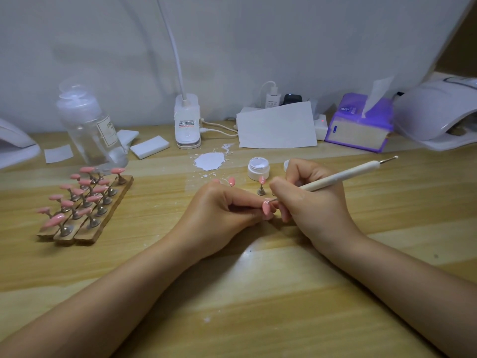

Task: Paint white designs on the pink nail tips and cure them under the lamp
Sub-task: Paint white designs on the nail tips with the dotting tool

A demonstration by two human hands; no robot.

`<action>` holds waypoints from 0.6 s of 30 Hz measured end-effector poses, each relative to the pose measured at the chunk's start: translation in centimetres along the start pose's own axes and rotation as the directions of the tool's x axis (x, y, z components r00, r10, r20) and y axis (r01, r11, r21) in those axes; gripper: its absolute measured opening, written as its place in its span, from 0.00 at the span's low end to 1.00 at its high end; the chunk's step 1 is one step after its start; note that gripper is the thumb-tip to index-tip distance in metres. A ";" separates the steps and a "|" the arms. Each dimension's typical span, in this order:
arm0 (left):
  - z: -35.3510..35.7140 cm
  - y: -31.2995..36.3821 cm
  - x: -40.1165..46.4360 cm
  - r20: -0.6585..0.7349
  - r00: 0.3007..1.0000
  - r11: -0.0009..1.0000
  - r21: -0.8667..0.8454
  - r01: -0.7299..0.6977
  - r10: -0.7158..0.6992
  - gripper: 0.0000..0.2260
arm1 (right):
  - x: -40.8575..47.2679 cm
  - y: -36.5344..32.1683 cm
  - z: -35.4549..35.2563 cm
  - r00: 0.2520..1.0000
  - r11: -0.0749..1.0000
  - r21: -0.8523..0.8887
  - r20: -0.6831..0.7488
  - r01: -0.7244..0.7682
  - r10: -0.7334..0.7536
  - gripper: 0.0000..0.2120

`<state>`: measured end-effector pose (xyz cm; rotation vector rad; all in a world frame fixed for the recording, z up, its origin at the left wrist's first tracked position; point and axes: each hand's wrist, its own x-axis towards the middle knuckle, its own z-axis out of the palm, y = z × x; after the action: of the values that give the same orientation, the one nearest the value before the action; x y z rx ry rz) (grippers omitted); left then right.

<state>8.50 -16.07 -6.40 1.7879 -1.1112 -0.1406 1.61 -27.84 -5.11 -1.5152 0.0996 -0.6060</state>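
Both hands meet at the middle of the desk (258, 293), just in front of the open white jar (258, 168). The left hand (222, 213) pinches a single pink nail tip (266, 208) between curled fingers, holding it up with its long axis running toward and away from the person. The right hand (309, 200) is closed round a white dotting tool (335, 178) in a pen grip; the shaft slants up and away to the right, and its lower point sits right on the far end of that tip. So the tip lies between the two hands, touching the left, with the right bringing the tool in from the right side. The next dab looks like a matter of tiny travel along the tip's length.

The jar holds what appears to be white gel, its lid (286, 165) just to the right of it. Immediately in front of the jar stands another tip on a small metal stand (261, 187), white dots showing on it. Far left of the jar, wooden holder strips (85, 228) carry many pink tips. Behind and left of the jar, spilled white paint (209, 161) marks the desk. The curing lamp (436, 112) waits far to the right of the jar.
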 end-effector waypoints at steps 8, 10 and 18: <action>0.0 0.0 0.0 0.001 1.000 1.000 0.013 -0.003 0.003 0.09 | -0.1 0.0 0.0 1.000 1.000 -0.014 0.002 0.007 -0.007 0.19; 0.0 0.0 0.0 -0.003 1.000 1.000 0.012 -0.007 0.007 0.10 | -0.1 0.0 0.0 1.000 1.000 -0.017 0.005 0.009 -0.009 0.19; 0.0 -0.1 -0.1 0.000 1.000 1.000 0.011 -0.021 0.021 0.10 | -0.1 0.0 -0.1 1.000 1.000 -0.014 0.003 0.004 -0.004 0.20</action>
<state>8.52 -15.98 -6.54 1.7856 -1.1323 -0.1215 1.54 -27.86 -5.18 -1.5305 0.0990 -0.6078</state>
